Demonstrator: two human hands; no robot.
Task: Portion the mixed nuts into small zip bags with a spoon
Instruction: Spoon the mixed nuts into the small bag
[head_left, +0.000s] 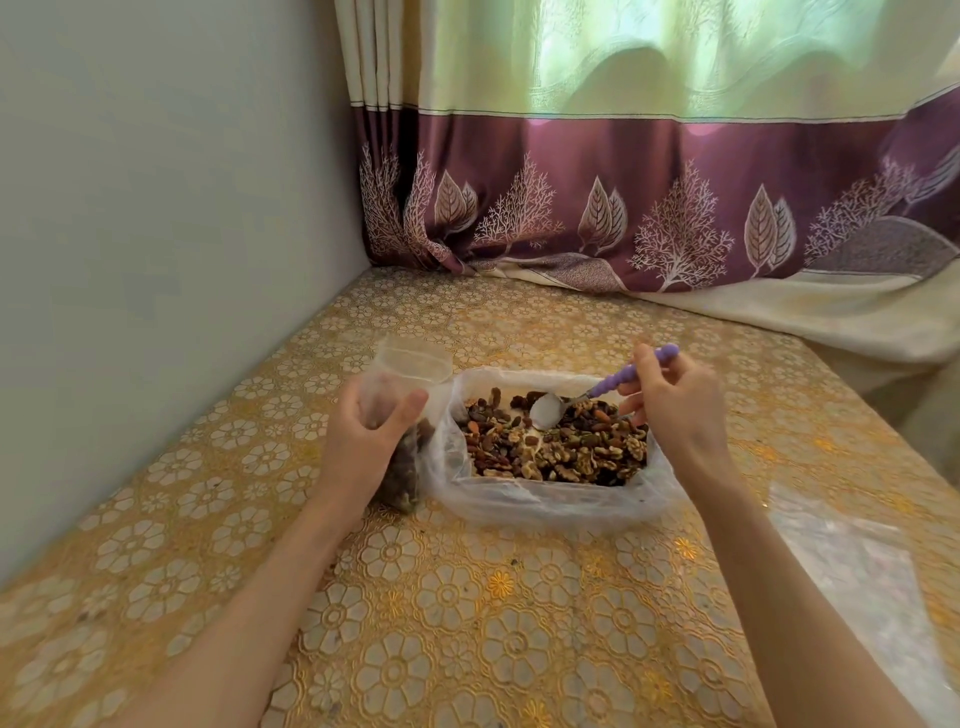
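Scooping nuts, bag held ready.
My left hand (371, 434) grips the upright zip bag (400, 415), part filled; right hand (675, 402) pinches the spoon (545, 410), its bowl on the nuts (561, 447) in the lined tray (550, 499); curtain (649, 208) behind.

Bare tablecloth (467, 597) near; wall (156, 208) left, curtain (675, 218) behind, perhaps plastic sheet (852, 571) right.

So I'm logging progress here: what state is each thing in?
zip bag: open, upright, partly filled, held by left hand
spoon: empty, bowl over the nuts, held by right hand
big bag: open, nuts inside
curtain: drawn, hem on table
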